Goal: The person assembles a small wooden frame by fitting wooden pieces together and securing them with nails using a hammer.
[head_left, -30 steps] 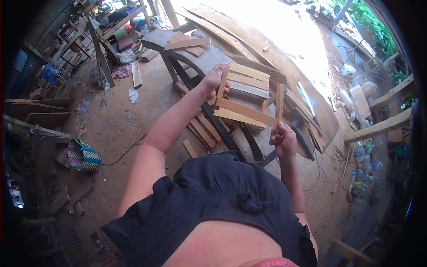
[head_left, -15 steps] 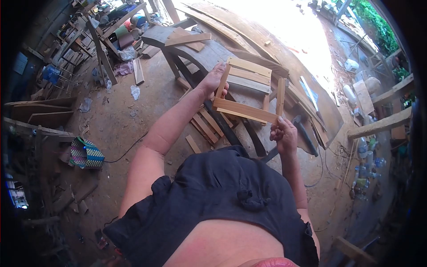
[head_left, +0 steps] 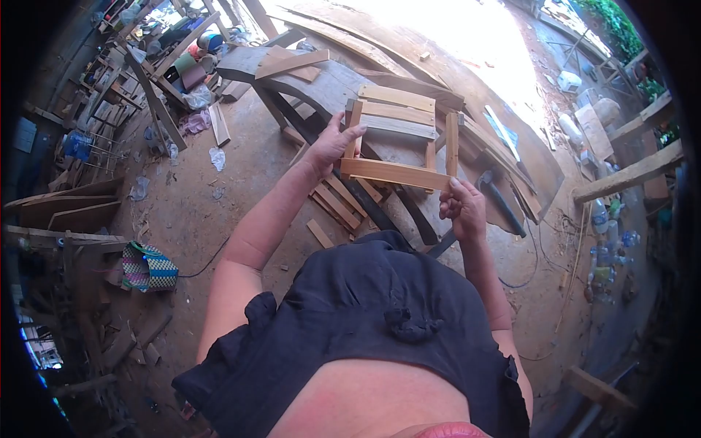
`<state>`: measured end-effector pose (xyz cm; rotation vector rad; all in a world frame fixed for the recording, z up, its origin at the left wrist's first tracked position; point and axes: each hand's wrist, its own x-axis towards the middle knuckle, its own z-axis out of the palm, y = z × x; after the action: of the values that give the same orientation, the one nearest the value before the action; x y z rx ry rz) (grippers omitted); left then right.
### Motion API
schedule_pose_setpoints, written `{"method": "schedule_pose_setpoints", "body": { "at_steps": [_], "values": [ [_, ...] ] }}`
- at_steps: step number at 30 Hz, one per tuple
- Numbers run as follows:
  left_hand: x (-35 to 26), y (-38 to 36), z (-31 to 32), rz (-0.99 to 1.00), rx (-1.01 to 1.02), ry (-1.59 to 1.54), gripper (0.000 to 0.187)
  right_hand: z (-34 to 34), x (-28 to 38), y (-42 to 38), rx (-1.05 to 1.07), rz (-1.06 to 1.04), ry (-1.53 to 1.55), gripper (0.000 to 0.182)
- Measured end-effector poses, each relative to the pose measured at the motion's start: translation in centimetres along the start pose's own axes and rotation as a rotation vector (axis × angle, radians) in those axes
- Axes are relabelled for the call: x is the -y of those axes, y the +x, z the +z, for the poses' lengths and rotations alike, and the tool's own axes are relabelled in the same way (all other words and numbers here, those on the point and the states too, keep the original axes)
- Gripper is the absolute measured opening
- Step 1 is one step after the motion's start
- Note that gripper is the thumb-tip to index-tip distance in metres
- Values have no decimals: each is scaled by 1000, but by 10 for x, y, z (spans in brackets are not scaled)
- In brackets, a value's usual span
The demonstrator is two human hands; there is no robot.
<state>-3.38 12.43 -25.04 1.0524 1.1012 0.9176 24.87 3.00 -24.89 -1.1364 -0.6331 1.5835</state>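
Between my hands is a small slatted wooden frame (head_left: 398,173), held up over the grey workbench (head_left: 307,82). My left hand (head_left: 334,148) grips its left upright, the thumb lying across the wood. At the lower right corner, the fingers of my right hand (head_left: 464,203) pinch the end of the front rail. Several slats (head_left: 398,113) run across the far part of the frame. A hammer (head_left: 501,203) with a dark handle lies just right of my right hand.
Loose wood strips (head_left: 337,203) lie below the bench. Flat boards (head_left: 292,64) rest on its far left end. Long planks (head_left: 358,40) stretch behind it. A woven basket (head_left: 149,266) stands on the floor at the left, and plastic bottles (head_left: 604,255) are at the right.
The frame has tilted so its front rail shows more broadly, and it has shifted slightly left with both hands. My left thumb now extends across the upright.
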Motion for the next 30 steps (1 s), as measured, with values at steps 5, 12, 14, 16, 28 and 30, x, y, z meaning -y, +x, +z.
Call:
{"method": "schedule_pose_setpoints", "body": {
  "at_steps": [5,12,14,16,28,30],
  "values": [
    [-1,-34,19,8,-54,42,78,-1,-1,1,-3,-5,-15,18],
    [24,-30,19,139,-211,257,68,-5,0,1,25,0,-21,18],
    [30,-29,20,211,-263,231,65,-6,0,1,37,1,-14,18],
    [17,-38,25,130,-249,211,64,-6,0,1,49,32,4,20],
    [34,-28,21,173,-248,185,61,-7,-2,-3,45,36,-32,26],
    [33,-29,21,237,-256,209,61,-9,-5,0,41,21,-36,26]
  ]
}}
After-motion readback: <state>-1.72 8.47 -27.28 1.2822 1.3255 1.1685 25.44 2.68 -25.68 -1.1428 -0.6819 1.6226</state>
